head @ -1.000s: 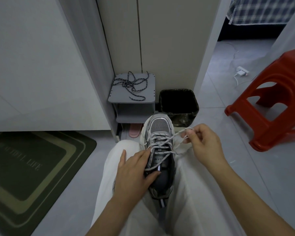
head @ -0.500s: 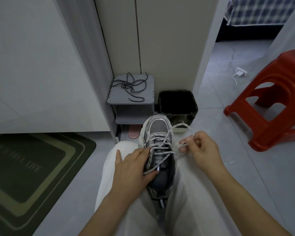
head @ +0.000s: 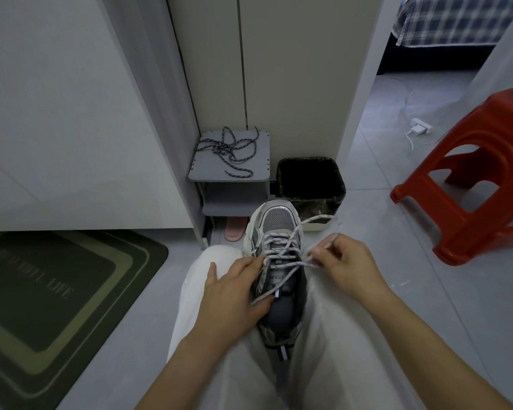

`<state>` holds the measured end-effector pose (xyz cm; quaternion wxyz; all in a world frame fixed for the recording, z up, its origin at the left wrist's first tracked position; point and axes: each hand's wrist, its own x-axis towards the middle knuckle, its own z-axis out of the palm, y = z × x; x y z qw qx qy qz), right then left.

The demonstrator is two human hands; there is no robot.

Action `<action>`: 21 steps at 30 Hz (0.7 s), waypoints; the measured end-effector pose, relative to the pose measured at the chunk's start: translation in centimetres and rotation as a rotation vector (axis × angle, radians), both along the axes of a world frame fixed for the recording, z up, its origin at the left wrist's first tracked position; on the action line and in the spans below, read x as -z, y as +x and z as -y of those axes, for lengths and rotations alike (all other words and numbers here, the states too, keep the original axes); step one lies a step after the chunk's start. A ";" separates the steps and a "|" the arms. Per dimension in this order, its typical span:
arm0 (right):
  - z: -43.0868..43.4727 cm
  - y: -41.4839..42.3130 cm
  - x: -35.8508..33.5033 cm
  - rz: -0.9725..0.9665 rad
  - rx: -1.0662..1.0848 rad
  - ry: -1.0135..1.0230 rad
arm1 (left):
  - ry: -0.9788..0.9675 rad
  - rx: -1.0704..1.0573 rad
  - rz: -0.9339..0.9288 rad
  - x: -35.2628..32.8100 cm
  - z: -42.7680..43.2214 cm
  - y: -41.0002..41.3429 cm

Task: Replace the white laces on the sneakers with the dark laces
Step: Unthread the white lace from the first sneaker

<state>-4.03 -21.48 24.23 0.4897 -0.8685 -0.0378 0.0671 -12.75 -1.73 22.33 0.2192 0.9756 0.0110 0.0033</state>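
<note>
A grey and white sneaker (head: 274, 223) lies between my knees on my lap, toe pointing away, with a white lace (head: 282, 255) threaded across its eyelets. My left hand (head: 234, 294) grips the sneaker's left side, thumb at the opening. My right hand (head: 341, 264) pinches a strand of the white lace beside the right eyelets; a loose end runs off toward the bin. The dark laces (head: 227, 150) lie tangled on a small grey shelf (head: 261, 170) against the wall ahead.
A black-lined waste bin (head: 310, 180) stands right of the shelf. A pink slipper (head: 234, 230) sits under the shelf. A red plastic stool (head: 471, 184) is at the right, a green doormat (head: 57, 294) at the left, a charger (head: 418, 130) on the floor beyond.
My right hand has dropped closer to the sneaker's right eyelets with the white lace. The lace's loose end now lies out toward the bin. The left hand has stayed on the sneaker.
</note>
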 end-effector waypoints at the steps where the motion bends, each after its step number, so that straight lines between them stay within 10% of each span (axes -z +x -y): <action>1: 0.3 0.4 -0.4 0.008 0.042 0.048 | 0.003 -0.001 -0.009 0.0 0.0 0.1; 6: 2.0 2.3 -1.6 0.078 0.283 0.261 | -0.025 0.007 -0.009 0.1 -0.1 0.1; 12: 0.1 0.5 0.6 -0.068 -0.170 0.004 | -0.081 0.016 0.027 1.0 -0.5 0.1; 21: -0.3 0.0 0.8 -0.015 -0.137 -0.013 | -0.084 0.003 0.061 1.6 -0.4 -0.2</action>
